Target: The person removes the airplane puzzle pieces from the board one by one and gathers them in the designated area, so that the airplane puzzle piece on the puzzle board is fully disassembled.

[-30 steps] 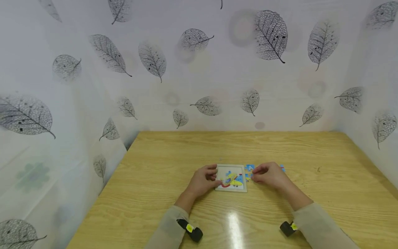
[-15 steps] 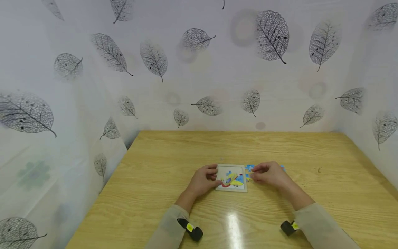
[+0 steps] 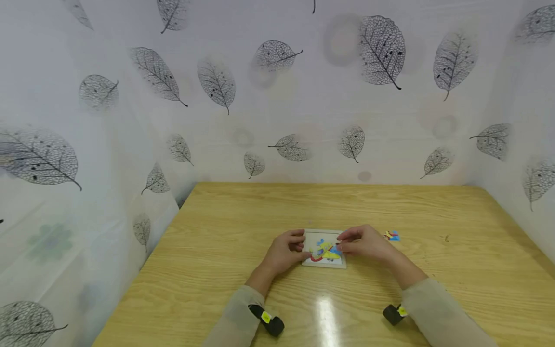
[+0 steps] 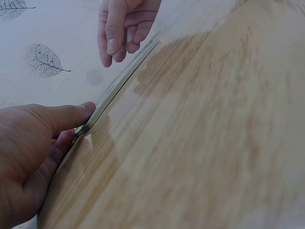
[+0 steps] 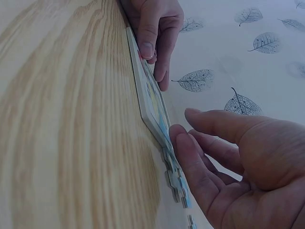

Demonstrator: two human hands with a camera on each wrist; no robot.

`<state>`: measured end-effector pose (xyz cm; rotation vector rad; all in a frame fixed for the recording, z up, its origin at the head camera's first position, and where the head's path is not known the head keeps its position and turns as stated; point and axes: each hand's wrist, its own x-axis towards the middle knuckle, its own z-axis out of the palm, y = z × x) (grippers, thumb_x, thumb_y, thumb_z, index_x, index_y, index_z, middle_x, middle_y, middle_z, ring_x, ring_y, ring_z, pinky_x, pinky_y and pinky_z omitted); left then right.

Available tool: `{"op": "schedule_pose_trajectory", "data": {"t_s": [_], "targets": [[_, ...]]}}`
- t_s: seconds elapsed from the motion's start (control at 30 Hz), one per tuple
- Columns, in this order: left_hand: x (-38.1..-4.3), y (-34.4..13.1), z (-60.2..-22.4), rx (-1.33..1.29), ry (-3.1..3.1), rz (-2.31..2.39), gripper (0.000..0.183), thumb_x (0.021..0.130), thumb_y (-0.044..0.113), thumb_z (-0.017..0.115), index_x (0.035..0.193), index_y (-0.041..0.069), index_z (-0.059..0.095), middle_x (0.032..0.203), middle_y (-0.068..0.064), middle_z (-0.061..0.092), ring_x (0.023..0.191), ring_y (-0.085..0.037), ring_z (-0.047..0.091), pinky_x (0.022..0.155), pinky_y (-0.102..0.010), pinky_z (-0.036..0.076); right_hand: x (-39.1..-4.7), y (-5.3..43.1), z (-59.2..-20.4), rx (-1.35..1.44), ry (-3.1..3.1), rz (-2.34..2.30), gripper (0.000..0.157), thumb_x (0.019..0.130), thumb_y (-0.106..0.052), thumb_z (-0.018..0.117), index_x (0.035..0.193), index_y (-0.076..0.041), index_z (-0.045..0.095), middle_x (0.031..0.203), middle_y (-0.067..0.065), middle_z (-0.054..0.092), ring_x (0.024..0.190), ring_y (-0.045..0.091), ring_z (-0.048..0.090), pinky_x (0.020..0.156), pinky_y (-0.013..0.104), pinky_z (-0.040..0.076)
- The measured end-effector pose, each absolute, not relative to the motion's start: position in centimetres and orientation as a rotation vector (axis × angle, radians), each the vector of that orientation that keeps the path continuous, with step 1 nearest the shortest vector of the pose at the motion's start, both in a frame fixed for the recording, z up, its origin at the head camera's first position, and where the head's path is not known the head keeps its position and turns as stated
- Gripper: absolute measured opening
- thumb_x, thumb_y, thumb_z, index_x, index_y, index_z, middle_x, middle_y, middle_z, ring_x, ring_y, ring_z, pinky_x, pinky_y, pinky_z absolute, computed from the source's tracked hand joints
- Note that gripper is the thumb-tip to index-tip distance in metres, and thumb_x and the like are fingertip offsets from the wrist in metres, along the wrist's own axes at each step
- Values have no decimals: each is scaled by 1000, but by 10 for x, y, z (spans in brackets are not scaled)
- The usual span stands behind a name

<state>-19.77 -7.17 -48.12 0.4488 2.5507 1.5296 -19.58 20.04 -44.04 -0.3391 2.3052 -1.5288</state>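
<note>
A square wooden jigsaw tray with a light rim lies on the table, holding part of a yellow airplane picture. My left hand grips its left edge, with the thumb on the rim and the fingers at the side. My right hand is over the right edge of the tray, its fingertips bent close together. Whether a puzzle piece is between them is hidden. Blue puzzle pieces lie just beside the tray in the right wrist view; from the head my right hand covers them.
More puzzle pieces, red, yellow and blue, lie on the wooden table beyond my right hand. A white sheet printed with leaves surrounds the table at the back and sides. A bright reflection lies toward the front.
My right hand has moved left from beside the tray to over its right edge, uncovering more of the far pieces. My left hand keeps its hold on the tray.
</note>
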Motion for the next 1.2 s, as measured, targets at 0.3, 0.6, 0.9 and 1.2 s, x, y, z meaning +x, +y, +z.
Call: {"op": "schedule_pose_trajectory", "data": {"t_s": [0.3, 0.6, 0.9, 1.2], "targets": [[-197, -70, -479, 463, 2549, 1531, 52, 83, 18, 83, 129, 1, 66, 143, -4, 58, 97, -8, 61, 84, -19, 53, -201, 182, -440, -385, 2234, -1527, 38, 93, -10, 70, 121, 13, 62, 104, 17, 67, 88, 15, 70, 78, 29, 60], [-199, -69, -480, 484, 2542, 1556, 53, 82, 16, 83, 129, 1, 66, 139, -7, 60, 96, -11, 62, 81, -18, 53, -206, 167, -442, -422, 2284, -1469, 35, 96, -14, 65, 120, 11, 64, 97, 15, 71, 80, 17, 69, 71, 31, 60], [-199, -72, -478, 485, 2563, 1524, 52, 82, 17, 83, 130, 2, 66, 140, -5, 60, 94, -7, 61, 81, -18, 53, -210, 159, -449, -416, 2383, -1382, 34, 97, -15, 64, 123, 8, 64, 85, 8, 70, 69, 13, 64, 62, 26, 54], [-198, -73, -476, 490, 2546, 1551, 52, 82, 15, 83, 129, -1, 65, 140, -8, 60, 95, -11, 62, 80, -18, 53, -207, 153, -449, -418, 2428, -1353, 26, 97, -11, 63, 118, 4, 67, 79, 7, 67, 65, 14, 62, 57, 27, 52]]}}
